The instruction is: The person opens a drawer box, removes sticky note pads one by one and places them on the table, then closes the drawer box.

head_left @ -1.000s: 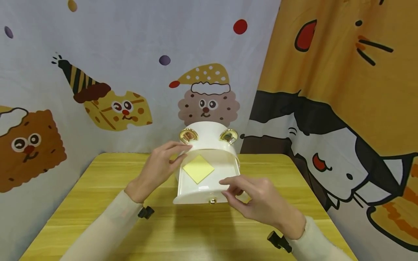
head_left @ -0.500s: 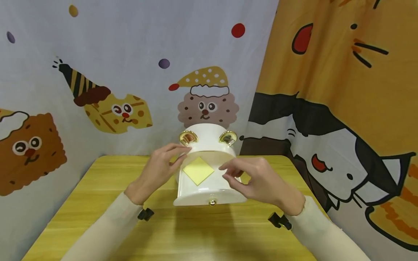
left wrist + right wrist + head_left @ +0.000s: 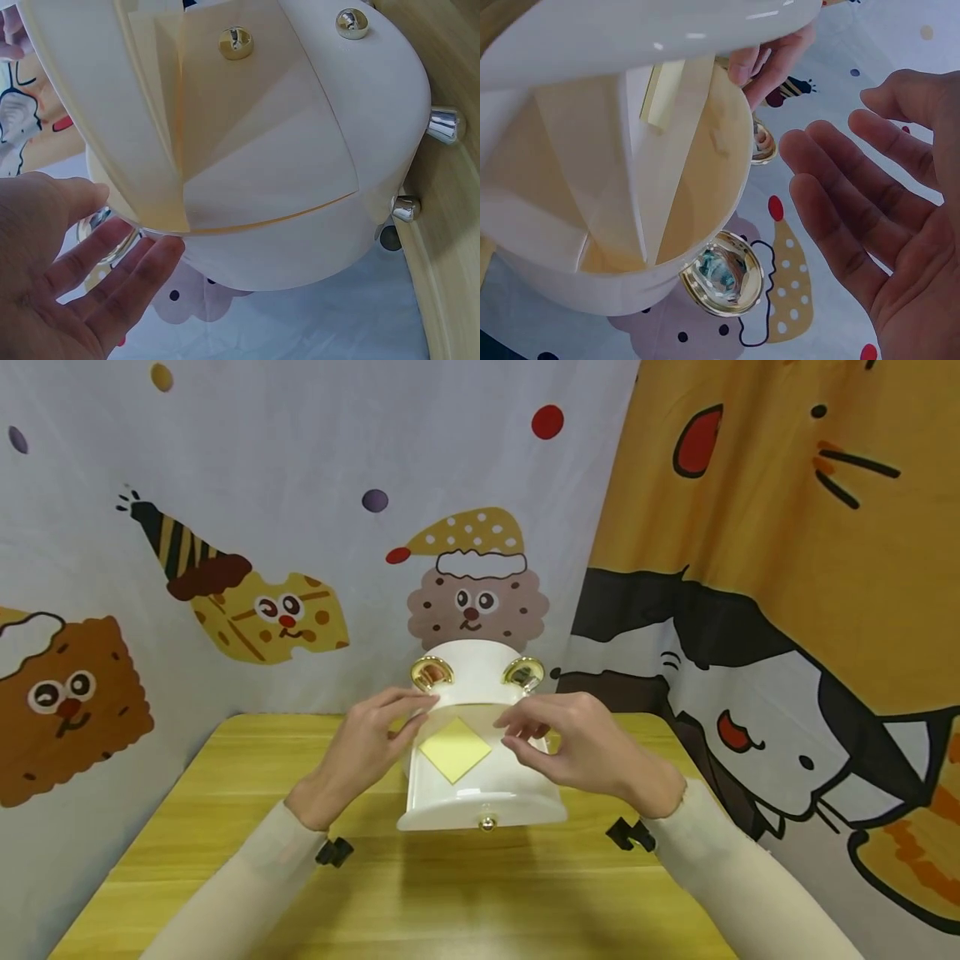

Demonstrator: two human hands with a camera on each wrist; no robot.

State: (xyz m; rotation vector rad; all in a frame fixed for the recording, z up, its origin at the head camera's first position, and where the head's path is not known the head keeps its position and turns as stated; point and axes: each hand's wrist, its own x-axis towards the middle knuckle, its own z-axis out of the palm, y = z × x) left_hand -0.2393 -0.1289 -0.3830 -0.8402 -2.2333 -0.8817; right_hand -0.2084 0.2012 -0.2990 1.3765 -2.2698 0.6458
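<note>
A white rounded drawer box (image 3: 480, 668) with two gold ears stands on the table, its top drawer (image 3: 517, 781) pulled out toward me. Inside that drawer, on the left, lies a yellow sticky note pad (image 3: 455, 750), turned cornerwise. My left hand (image 3: 360, 752) rests its fingertips on the box's left side, just below the gold ear; in the left wrist view its fingers (image 3: 127, 292) touch the rim. Over the drawer's right side hovers my right hand (image 3: 592, 743), holding nothing, its fingers (image 3: 847, 210) loosely bent and apart from the box in the right wrist view.
A gold knob (image 3: 487, 824) marks the drawer's front; more knobs (image 3: 237, 43) and short silver feet (image 3: 446, 125) show lower on the box. The wooden table (image 3: 247, 852) reaches back to a cartoon-printed curtain (image 3: 300, 460).
My right hand has moved up and back, from the drawer's front right corner to over its right side near the box. The left hand, the drawer and the pad have stayed put.
</note>
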